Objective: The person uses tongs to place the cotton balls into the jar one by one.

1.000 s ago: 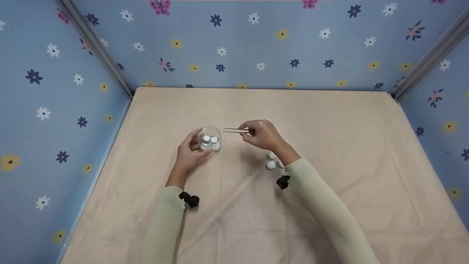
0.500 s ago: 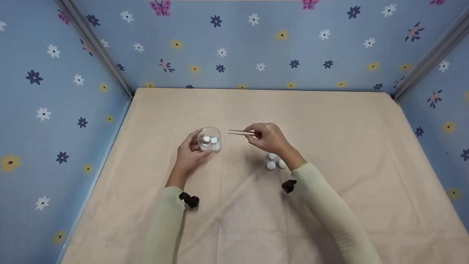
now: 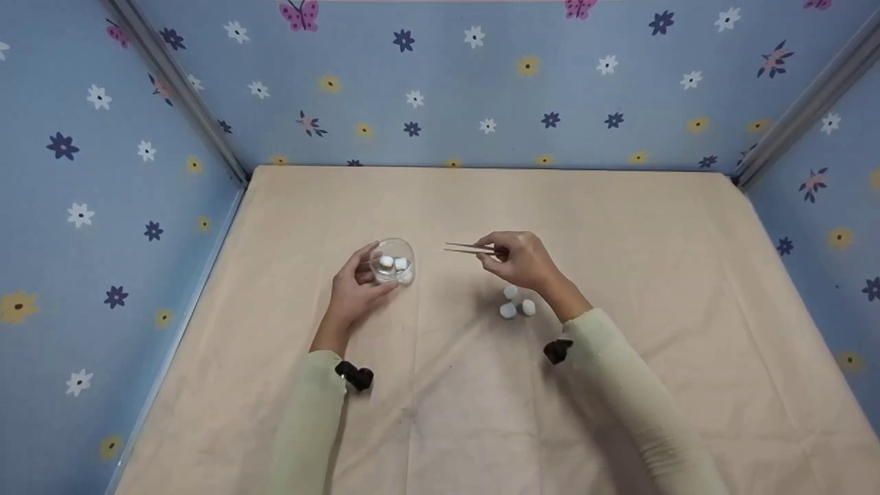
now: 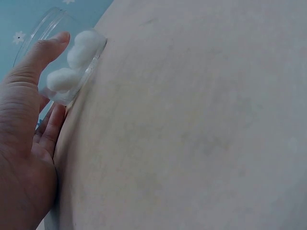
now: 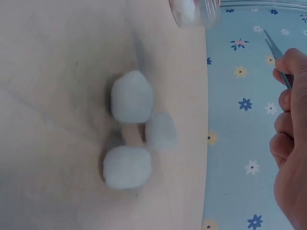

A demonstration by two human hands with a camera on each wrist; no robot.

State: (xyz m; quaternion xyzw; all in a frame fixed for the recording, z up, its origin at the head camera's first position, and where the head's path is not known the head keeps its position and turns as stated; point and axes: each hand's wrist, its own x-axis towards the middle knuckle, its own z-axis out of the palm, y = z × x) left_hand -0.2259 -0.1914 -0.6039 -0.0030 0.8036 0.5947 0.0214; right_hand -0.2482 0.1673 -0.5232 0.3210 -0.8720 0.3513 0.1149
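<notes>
My left hand (image 3: 355,289) grips a clear round jar (image 3: 392,249) from its left side, thumb in front and fingers behind. Inside the jar lie several white cotton balls (image 4: 62,79), seen through its wall in the left wrist view. My right hand (image 3: 519,260) pinches metal tweezers (image 3: 467,248) between thumb and fingers, their tips pointing left toward the jar. Nothing sits between the tweezers' two prongs, which stand slightly apart. Below the right hand, three loose cotton balls (image 5: 132,97) rest close together on the tablecloth.
A beige cloth (image 3: 454,385) with creases covers the table. Blue flowered panels (image 3: 454,82) enclose it at the back and on both sides, with grey metal posts (image 3: 185,96) at the corners. Small black cameras (image 3: 355,375) are strapped at both wrists.
My right hand has drawn the tweezers to the right, away from the jar. The three loose cotton balls now show fully from under the arm. The left hand and jar stay put.
</notes>
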